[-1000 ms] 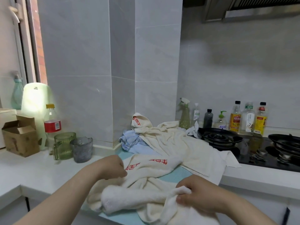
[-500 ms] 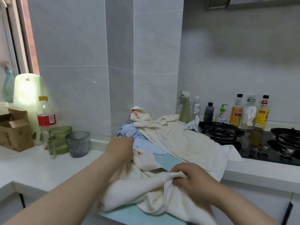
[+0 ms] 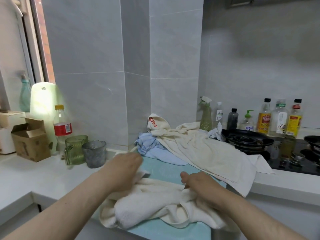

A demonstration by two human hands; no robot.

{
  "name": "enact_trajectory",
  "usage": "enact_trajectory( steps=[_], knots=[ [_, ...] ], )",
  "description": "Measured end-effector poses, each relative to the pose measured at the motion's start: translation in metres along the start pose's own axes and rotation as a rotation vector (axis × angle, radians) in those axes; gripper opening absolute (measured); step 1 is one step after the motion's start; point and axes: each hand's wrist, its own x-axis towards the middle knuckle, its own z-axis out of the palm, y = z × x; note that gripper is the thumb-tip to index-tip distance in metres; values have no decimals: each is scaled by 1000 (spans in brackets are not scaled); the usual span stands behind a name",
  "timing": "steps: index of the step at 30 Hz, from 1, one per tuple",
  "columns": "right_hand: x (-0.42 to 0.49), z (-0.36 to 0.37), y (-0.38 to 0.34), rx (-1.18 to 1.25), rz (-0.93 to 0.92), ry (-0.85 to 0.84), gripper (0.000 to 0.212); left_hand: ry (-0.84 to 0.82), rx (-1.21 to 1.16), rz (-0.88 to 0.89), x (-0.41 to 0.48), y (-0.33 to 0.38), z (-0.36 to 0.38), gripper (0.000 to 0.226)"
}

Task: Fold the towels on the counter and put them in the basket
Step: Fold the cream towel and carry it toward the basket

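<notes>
At the far left of the desk (image 3: 26, 172), a cardboard box (image 3: 29, 142), a red-labelled bottle (image 3: 62, 126), a green mug (image 3: 76, 148) and a grey cup (image 3: 94, 153) are standing well apart from the work. The left hand (image 3: 124, 168) is lying knuckles-up, its fingers curling round the far left corner of the cream towel (image 3: 155, 203), with a bit of pale hem poking out beneath them. That towel is sitting bunched and half-rolled on a teal mat (image 3: 166, 168) near the desk's front edge. The right hand (image 3: 202, 185) is pinching a fold at the towel's far right, thumb sticking up. Being thick terry, the towel is looking light, soft and limp, so it is likely to sag wherever it is unsupported; taking two corners of one hem and drawing them taut seems the surest hold. Behind, a blue towel (image 3: 152, 149) and a larger cream towel (image 3: 199, 153) are waiting in a heap, the latter hanging over the desk's edge beside the stove (image 3: 247, 140). No basket is showing.
</notes>
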Motion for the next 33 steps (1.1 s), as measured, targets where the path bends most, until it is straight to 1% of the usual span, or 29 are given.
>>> enact_trajectory(
  steps=[1, 2, 3, 4, 7, 8, 10, 12, 13, 14, 15, 17, 19, 21, 23, 25, 27, 29, 33],
  knots=[
    [5, 1, 2, -48, 23, 56, 45, -13, -148, 95, 5, 8, -3, 26],
    [9, 4, 4, -128, 15, 95, 35, -89, -271, 120, 10, 15, -5, 23],
    [12, 6, 5, -215, 19, 108, 21, -199, -347, 106, 16, 20, -3, 22],
    [14, 7, 5, -276, 30, 85, 6, -283, -401, 95, 22, 25, -2, 24],
    [18, 7, 1, -384, 80, -37, 37, -408, -405, 97, 32, 32, 7, 34],
    [18, 7, -3, -414, 83, -55, 39, -429, -384, 95, 33, 34, 7, 36],
    [19, 7, -7, -435, 94, -90, 27, -448, -341, 79, 35, 36, 8, 35],
    [17, 5, -8, -475, 82, -109, 19, -396, -312, 67, 37, 36, 9, 13],
    [16, 2, -9, -482, 68, -104, 19, -343, -311, 43, 37, 35, 8, 16],
    [13, -1, -10, -480, 49, -96, 20, -285, -323, 13, 38, 33, 6, 25],
    [10, -5, -12, -474, 33, -78, 18, -231, -349, -16, 38, 30, 2, 30],
    [5, -14, -18, -439, 0, -30, 12, -113, -424, -52, 38, 25, -10, 28],
    [1, -26, -26, -390, -21, 13, 9, 12, -432, -72, 39, 24, -29, 23],
    [-2, -37, -36, -322, -39, 93, 13, 140, -449, -112, 41, 23, -50, 19],
    [-7, -48, -46, -222, -67, 175, 19, 234, -547, -150, 43, 21, -72, 18],
    [-14, -59, -57, -73, -87, 209, 23, 294, -614, -189, 46, 15, -90, 17],
    [-20, -72, -66, 44, -85, 245, 26, 340, -631, -241, 46, 8, -108, 12],
    [-23, -86, -76, 71, -90, 322, 26, 370, -621, -255, 45, 1, -127, 14],
    [-26, -119, -98, 79, -160, 481, 25, 339, -510, -212, 42, -11, -155, 32]
  ],
)
